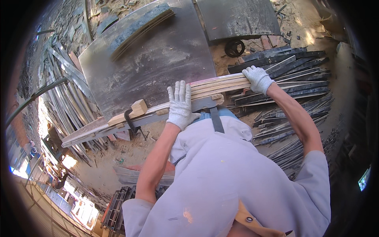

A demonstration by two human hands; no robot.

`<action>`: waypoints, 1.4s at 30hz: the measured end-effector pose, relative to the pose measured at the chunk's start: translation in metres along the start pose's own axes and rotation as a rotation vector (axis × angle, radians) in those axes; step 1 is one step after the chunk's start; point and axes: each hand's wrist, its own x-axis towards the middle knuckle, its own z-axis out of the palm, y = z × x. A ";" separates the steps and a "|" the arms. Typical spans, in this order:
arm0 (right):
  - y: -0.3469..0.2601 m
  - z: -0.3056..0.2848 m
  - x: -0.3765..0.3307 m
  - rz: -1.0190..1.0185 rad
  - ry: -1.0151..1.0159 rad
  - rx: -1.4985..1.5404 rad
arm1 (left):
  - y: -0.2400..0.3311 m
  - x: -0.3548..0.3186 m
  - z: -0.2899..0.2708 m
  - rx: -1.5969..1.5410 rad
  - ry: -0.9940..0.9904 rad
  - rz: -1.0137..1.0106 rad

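Note:
A stack of pale plywood strips (219,85) lies along the near edge of a dark metal-topped table (158,75). My left hand (180,104), in a light grey glove, rests flat on the stack's left part, its fingers stretched out and pointing away from me. At the right end of the stack, my gloved right hand (257,80) curls its fingers over the strips. Left of my left hand, a small wooden block (139,108) sits on a wooden rail, and a dark clamp (131,121) grips the table edge there.
Several dark-faced boards (142,29) lie stacked at the far side of the table. A second dark panel (239,19) stands beyond it, near a black handwheel (234,48). Piles of long strips (284,91) cover the ground at right, with more strips (65,91) at left.

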 end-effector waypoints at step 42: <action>-0.038 0.021 -0.031 0.188 0.351 -0.271 | 0.008 0.009 0.046 0.205 0.319 0.066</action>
